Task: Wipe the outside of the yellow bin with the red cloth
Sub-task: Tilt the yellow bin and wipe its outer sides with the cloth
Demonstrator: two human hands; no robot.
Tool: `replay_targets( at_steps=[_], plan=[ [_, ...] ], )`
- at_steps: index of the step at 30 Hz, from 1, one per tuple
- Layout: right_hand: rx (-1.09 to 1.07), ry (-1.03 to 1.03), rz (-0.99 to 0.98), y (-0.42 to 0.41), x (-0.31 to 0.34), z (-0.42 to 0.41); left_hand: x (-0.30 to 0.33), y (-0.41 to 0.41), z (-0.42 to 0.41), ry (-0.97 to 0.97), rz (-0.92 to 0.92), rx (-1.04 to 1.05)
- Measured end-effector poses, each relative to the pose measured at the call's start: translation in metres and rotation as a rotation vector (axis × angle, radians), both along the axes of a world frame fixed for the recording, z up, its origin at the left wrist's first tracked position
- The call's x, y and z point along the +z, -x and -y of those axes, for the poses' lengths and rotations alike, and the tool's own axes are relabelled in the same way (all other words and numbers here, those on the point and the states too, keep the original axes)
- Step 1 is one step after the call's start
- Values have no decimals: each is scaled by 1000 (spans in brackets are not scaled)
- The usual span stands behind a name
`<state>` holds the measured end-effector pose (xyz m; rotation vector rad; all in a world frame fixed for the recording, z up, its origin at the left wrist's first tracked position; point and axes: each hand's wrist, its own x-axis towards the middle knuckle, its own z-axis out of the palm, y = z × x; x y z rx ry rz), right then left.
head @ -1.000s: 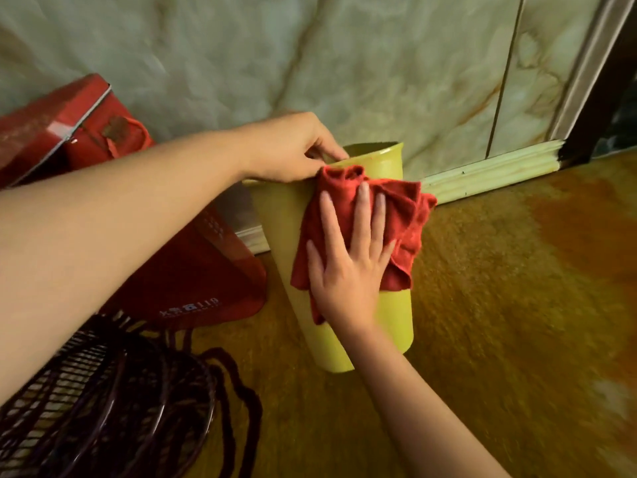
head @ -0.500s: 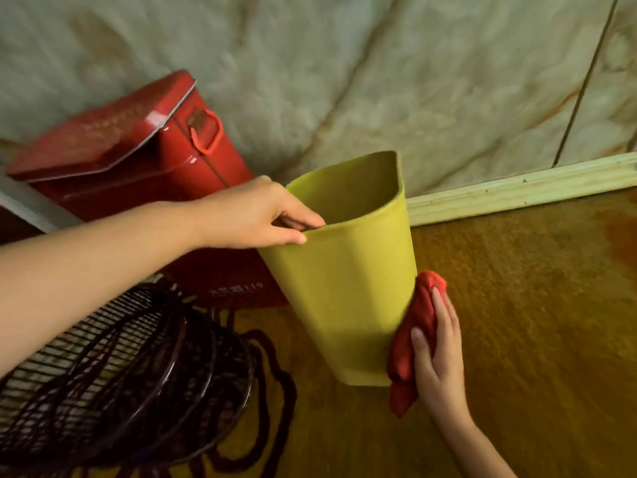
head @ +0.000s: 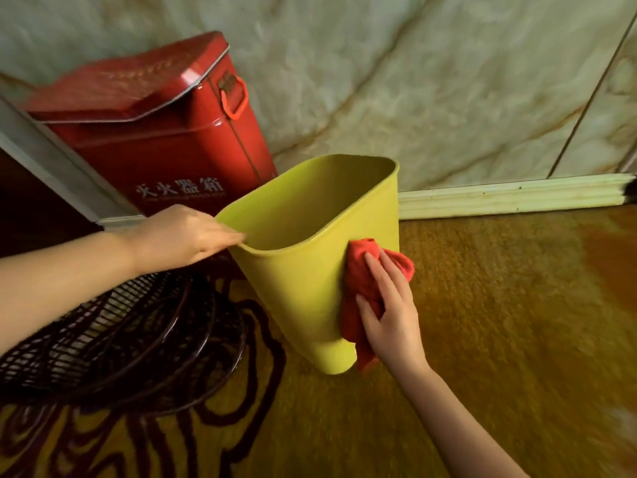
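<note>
The yellow bin [head: 296, 288] stands tilted on the carpet, its open mouth facing up toward me. My left hand [head: 182, 236] grips its rim at the left corner. The red cloth [head: 358, 288] is bunched against the bin's right outer side, just below the rim. My right hand [head: 389, 312] presses the cloth flat to that side, fingers pointing up. The bin's far side and most of its base are hidden.
A red metal box [head: 165, 132] with a lid, a side handle and white lettering stands behind the bin to the left. A dark wire fan guard [head: 103, 336] lies at lower left. Marble wall and pale baseboard [head: 510, 198] run behind. Patterned orange carpet [head: 499, 322] lies to the right.
My right hand with the cloth went from the bin's front down to its lower right side, then up toward the rim. The view shifted and the bin tipped more toward me.
</note>
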<state>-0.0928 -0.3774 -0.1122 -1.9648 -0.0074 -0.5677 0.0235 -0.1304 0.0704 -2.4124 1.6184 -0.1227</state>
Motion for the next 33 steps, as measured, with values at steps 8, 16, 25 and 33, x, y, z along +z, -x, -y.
replay_targets(
  at_steps=[8,16,25,33],
  plan=[
    [209,590,192,13,12,8,-32,2,-57,-12,120,156],
    [324,894,221,16,43,10,-47,-31,-56,133,21,283],
    [461,1068,208,34,67,7,-15,-5,-54,326,30,522],
    [411,838,342,37,116,-8,7,87,36,844,-1159,702]
  ],
)
